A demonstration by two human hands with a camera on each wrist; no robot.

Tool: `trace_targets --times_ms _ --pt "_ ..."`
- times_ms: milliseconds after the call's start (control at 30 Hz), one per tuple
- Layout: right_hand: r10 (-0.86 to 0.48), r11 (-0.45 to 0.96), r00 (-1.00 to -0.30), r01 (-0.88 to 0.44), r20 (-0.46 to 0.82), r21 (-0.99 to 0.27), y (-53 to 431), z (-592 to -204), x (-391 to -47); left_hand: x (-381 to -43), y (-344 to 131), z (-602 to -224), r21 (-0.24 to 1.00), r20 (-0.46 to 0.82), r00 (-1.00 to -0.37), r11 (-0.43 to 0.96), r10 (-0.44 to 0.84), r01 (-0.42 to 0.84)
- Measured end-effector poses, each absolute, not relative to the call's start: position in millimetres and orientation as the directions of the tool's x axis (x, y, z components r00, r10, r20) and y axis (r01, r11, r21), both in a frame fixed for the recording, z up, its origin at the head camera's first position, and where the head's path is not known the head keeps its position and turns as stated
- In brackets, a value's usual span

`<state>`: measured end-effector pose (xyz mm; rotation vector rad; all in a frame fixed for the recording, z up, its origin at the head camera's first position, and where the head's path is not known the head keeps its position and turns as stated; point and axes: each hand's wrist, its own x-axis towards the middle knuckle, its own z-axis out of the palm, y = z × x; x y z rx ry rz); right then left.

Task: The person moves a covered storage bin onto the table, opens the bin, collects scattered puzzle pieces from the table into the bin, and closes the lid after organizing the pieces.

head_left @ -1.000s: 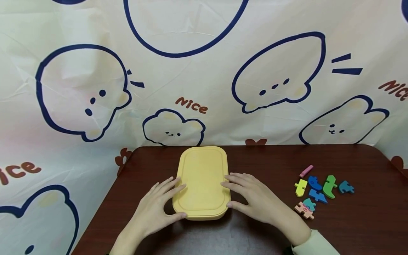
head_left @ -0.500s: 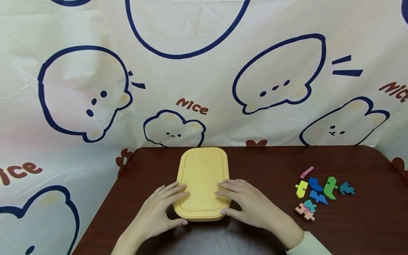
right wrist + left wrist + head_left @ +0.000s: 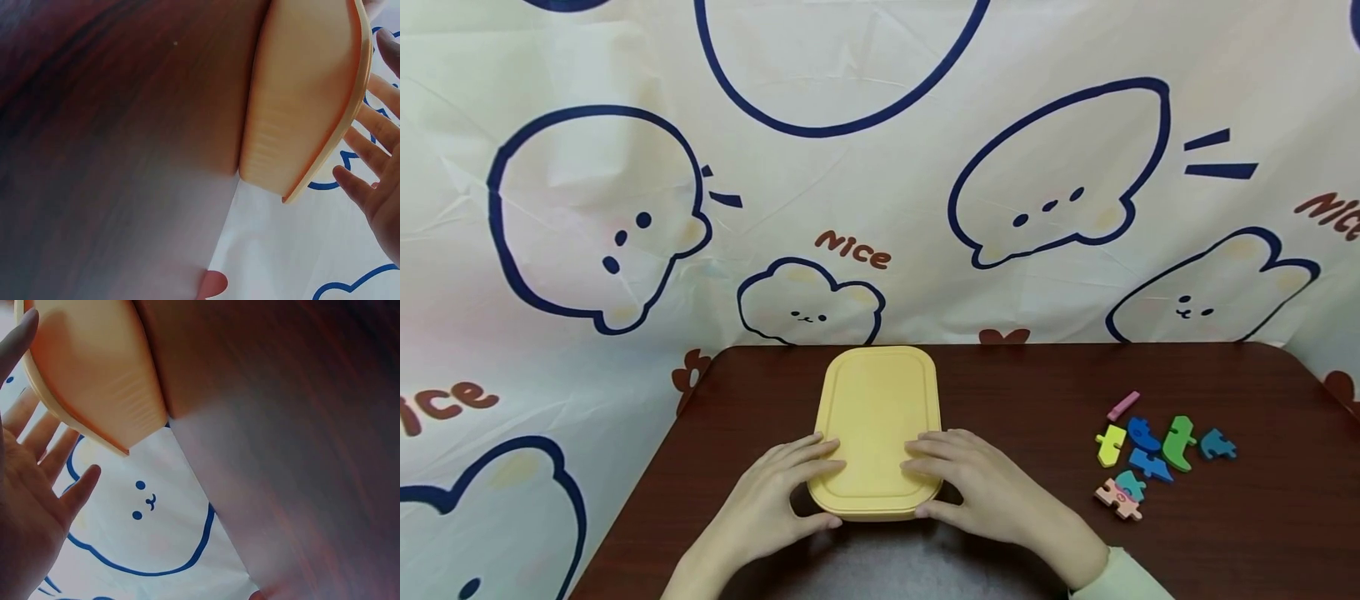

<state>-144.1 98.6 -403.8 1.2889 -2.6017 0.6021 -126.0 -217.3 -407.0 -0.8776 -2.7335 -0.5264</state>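
Note:
A yellow lidded box (image 3: 880,392) lies lengthwise on the dark brown table, its lid in place. My left hand (image 3: 767,492) lies along the box's near left side, fingertips on the lid and thumb at the near corner. On the opposite side my right hand (image 3: 985,483) has its fingertips on the lid and its thumb by the near right corner. Both hands have extended, spread fingers. In the left wrist view the box wall (image 3: 100,369) rises from the table, with fingers (image 3: 62,453) at the lid's rim. The right wrist view shows straight fingers (image 3: 369,150) along the other rim.
At the right of the table lie several puzzle pieces, among them yellow (image 3: 1111,446), green (image 3: 1178,443), blue (image 3: 1150,464), teal (image 3: 1217,445) and peach (image 3: 1118,500) ones. A small pink stick (image 3: 1123,406) lies behind them. A cartoon-printed cloth (image 3: 917,217) hangs at the table's back edge.
My right hand has moved left and slightly nearer, its fingers reaching further over the lid. The left fingertips have also shifted slightly inward. The box stays where it was.

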Motion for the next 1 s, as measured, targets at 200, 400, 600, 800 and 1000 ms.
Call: trace_targets --times_ms 200,400,600,800,1000 --pt "-0.735 0.540 -0.597 -0.802 0.321 -0.253 96.8 -406.0 -143.9 -126.0 -217.3 -404.2 0.261 0.320 -0.796 0.759 0.514 0.596" --pt "-0.757 0.520 -0.563 -0.827 0.333 -0.214 94.8 -408.3 -145.2 -125.6 -217.8 -404.5 0.253 0.331 -0.790 0.758 0.516 0.601" --pt "-0.760 0.509 -0.548 -0.836 0.349 -0.203 93.6 -409.5 -146.2 -125.3 -218.6 -403.8 0.247 0.353 -0.776 0.748 0.522 0.616" --pt "-0.762 0.508 -0.544 -0.839 0.352 -0.198 93.8 -409.0 -146.6 -125.5 -218.8 -404.0 0.253 0.351 -0.777 0.746 0.523 0.616" --pt "-0.762 0.501 -0.534 -0.844 0.367 -0.190 94.4 -408.2 -145.6 -125.4 -218.3 -404.6 0.256 0.341 -0.784 0.751 0.518 0.608"
